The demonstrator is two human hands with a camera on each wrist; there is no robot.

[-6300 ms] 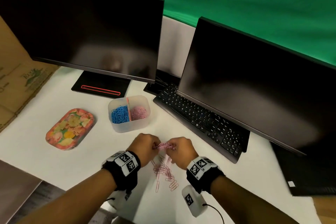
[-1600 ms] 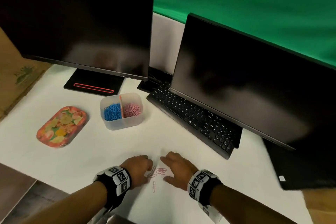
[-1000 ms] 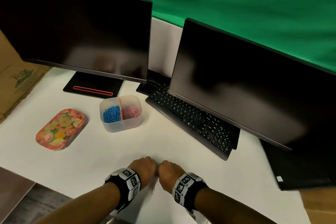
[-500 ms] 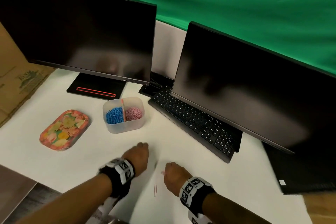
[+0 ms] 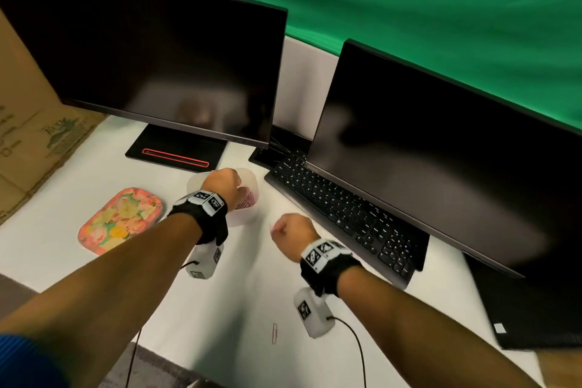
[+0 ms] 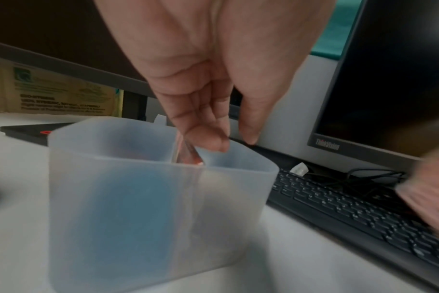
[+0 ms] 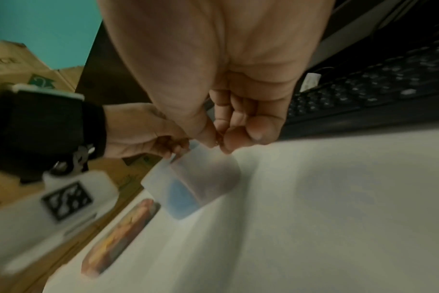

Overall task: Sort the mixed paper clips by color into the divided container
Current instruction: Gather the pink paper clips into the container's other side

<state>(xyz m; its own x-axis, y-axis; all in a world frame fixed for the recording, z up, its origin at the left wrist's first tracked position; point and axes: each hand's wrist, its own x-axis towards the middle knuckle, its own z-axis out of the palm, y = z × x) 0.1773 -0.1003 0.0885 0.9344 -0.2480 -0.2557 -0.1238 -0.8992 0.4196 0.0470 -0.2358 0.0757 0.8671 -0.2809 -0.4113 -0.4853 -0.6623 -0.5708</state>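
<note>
The left hand (image 5: pixel 224 183) hangs over the container (image 5: pixel 252 198), fingers pointing down into its top near the divider (image 6: pixel 175 150). In the left-wrist view the fingertips (image 6: pixel 208 138) are bunched just above the right-hand compartment; something pinkish shows beneath them at the divider, but blur hides whether they are pinching clips or have let go, so I cannot tell this hand's grip.

The right hand (image 5: pixel 291 230) is in the air to the right of the container, between it and the keyboard (image 5: pixel 343 214). Its fingers are curled and thumb and forefinger pinch a few pink clips (image 5: pixel 273 229), seen as a thin pink tip at the knuckles.

Inside the container, a blue mass (image 6: pixel 128 208) fills the left compartment and pink clips (image 5: pixel 247 198) lie in the right one, so both colours look properly separated. On the table (image 5: pixel 252 287), one loose clip (image 5: pixel 274 333) lies well in front of the container, near the table's front edge; no other loose clips show.

The sort looks almost finished. What remains, as I judge it, is dropping the right hand's clips into the pink compartment and fetching the single stray one. A floral tray (image 5: pixel 121 219) sits left of the container, with no clips visible on it.
</note>
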